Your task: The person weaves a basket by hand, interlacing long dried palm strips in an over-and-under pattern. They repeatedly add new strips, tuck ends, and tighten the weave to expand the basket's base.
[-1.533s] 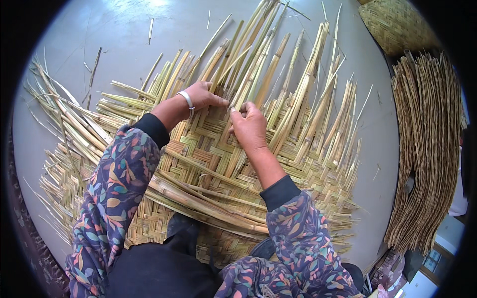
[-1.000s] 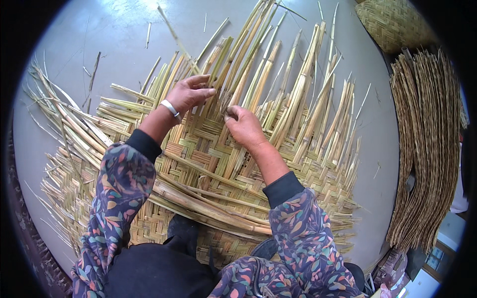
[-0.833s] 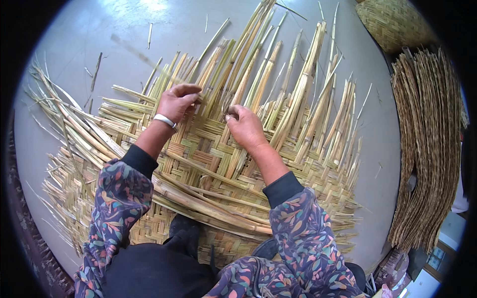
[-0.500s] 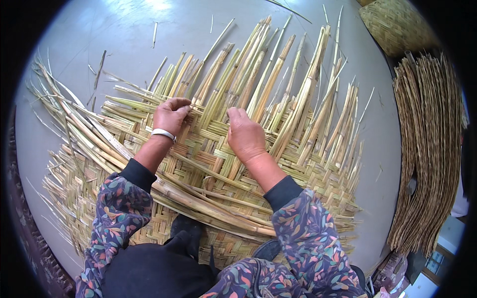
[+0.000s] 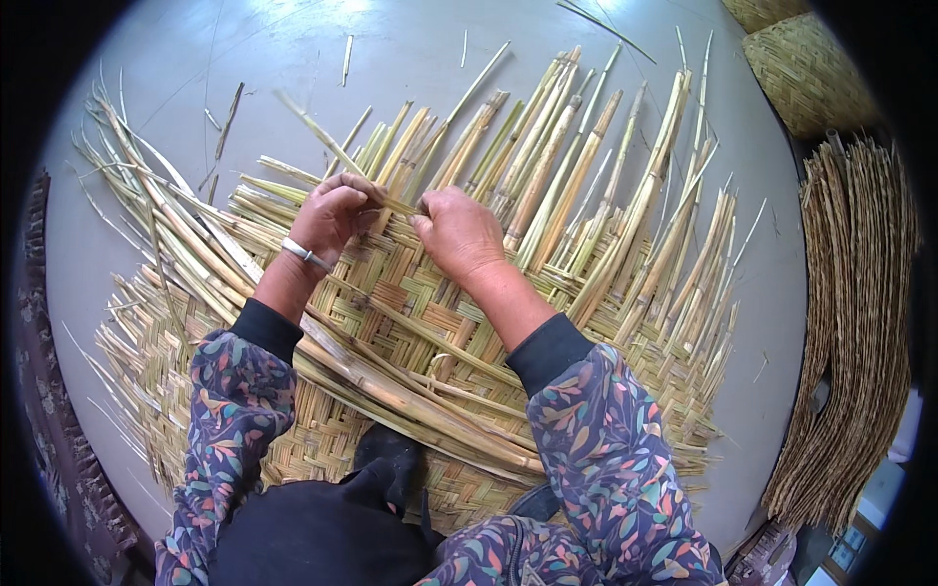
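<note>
A half-woven reed mat point(image 5: 396, 303) lies under my arms, with split reed ends sticking up and away along its far edge. Between my two hands runs a flattened reed strip point(image 5: 324, 134), its far-left end raised off the mat and slightly blurred. My left hand point(image 5: 334, 217), with a white bangle at the wrist, is closed around the strip. Just to its right, my right hand point(image 5: 459, 232) pinches the same strip between thumb and fingers. A loose bundle of long reeds point(image 5: 381, 391) lies across the mat below my hands and curves up to the left.
At the right stands a thick brown stack of dried stalks point(image 5: 850, 332), with a rounded woven piece point(image 5: 806, 78) behind it. Stray reed bits point(image 5: 347, 61) are scattered on the grey floor point(image 5: 176, 88). My dark shoe point(image 5: 386, 454) rests on the mat.
My right hand has moved left, closer to my left hand. The reed strip now rises up and left beyond my left hand. The whole view has shifted slightly.
</note>
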Motion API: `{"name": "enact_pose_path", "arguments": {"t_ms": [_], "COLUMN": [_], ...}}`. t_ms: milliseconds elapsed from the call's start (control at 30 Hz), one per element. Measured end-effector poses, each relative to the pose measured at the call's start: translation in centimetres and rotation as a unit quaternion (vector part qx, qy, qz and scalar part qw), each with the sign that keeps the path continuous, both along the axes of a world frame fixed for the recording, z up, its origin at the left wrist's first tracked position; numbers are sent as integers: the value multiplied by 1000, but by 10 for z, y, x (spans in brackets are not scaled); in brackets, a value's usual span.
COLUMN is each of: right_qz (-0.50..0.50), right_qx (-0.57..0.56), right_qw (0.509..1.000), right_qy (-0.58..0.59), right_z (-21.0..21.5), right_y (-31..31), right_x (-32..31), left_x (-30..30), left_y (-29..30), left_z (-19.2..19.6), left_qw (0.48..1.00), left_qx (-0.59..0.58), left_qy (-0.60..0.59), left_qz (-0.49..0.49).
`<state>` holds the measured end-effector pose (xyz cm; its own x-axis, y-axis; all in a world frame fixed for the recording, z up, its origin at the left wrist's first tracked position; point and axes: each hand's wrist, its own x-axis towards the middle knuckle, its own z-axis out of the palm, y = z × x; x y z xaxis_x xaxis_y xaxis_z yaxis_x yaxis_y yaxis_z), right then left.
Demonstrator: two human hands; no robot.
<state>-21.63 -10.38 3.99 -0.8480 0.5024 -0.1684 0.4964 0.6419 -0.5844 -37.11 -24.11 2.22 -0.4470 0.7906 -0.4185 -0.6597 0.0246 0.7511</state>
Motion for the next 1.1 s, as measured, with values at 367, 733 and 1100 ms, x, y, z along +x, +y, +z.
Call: {"name": "enact_pose_path", "arguments": {"t_ms": [367, 733, 1100], "right_qz": [-125, -152, -259], "right_qx": [-54, -99, -206], "right_qw": [991, 983, 943], "right_qy": [-14, 10, 25], "right_z": [3, 7, -18], "right_y": [1, 2, 5], "right_x": [-9, -5, -10], "left_x": [-14, -28, -30], "left_y": [67, 83, 81], "left_z": [-7, -6, -20], "left_qw": [797, 771, 824], "left_qx": [-229, -334, -326], "left_qy": [521, 463, 340], "left_qz": [-201, -282, -316]}}
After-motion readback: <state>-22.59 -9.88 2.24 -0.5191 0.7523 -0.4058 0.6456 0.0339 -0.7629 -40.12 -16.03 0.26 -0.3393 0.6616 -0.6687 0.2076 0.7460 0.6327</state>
